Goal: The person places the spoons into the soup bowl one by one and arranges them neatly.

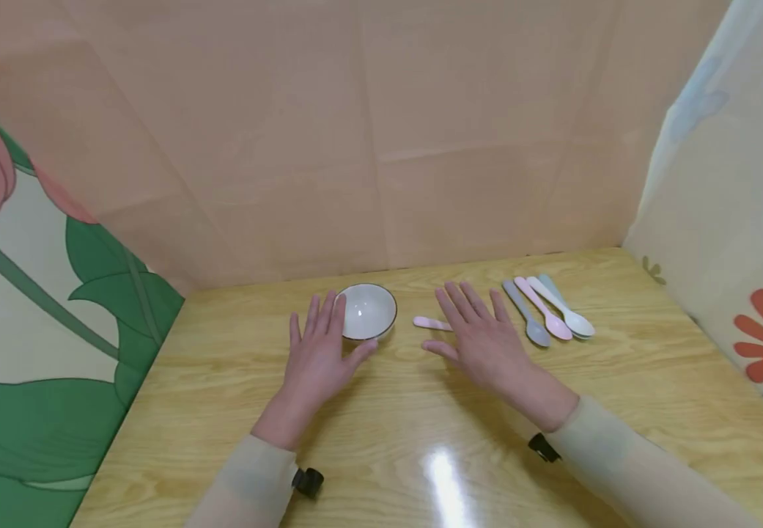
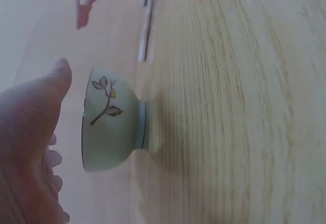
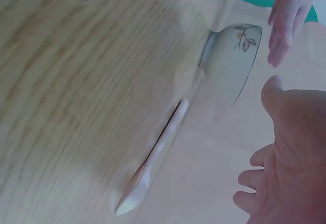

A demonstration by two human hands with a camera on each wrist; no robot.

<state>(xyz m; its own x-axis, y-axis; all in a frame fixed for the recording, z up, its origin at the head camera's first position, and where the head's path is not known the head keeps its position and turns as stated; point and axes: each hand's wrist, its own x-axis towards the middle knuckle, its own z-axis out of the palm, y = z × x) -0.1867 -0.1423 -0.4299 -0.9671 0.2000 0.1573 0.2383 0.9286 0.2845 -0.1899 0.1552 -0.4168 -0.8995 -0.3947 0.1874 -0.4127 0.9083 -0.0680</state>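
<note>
Bare left-hand grip (image 1: 318, 361), bare right-hand grip (image 1: 489, 346), both hovering palm-down, fingers straight, thumbs inward, beige-sleeved forearms (image 1: 645, 462) angled toward far edge of light-wood tabletop (image 1: 381, 418)

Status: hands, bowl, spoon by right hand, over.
Left hand open, empty, near round white dark-rimmed bowl. Right hand open, empty, above pale-pink long-handled spoon. Bowl upright; right hand partly blocks head view of spoon.

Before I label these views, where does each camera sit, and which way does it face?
Head: on the head, looking forward and down at the table; left hand, right hand and sleeves show.
Left wrist: on that wrist, facing the bowl; both hands show.
Right wrist: on that wrist, facing the spoon and bowl; both hands show.
Both wrist views share the bowl's painted sprig.
</note>
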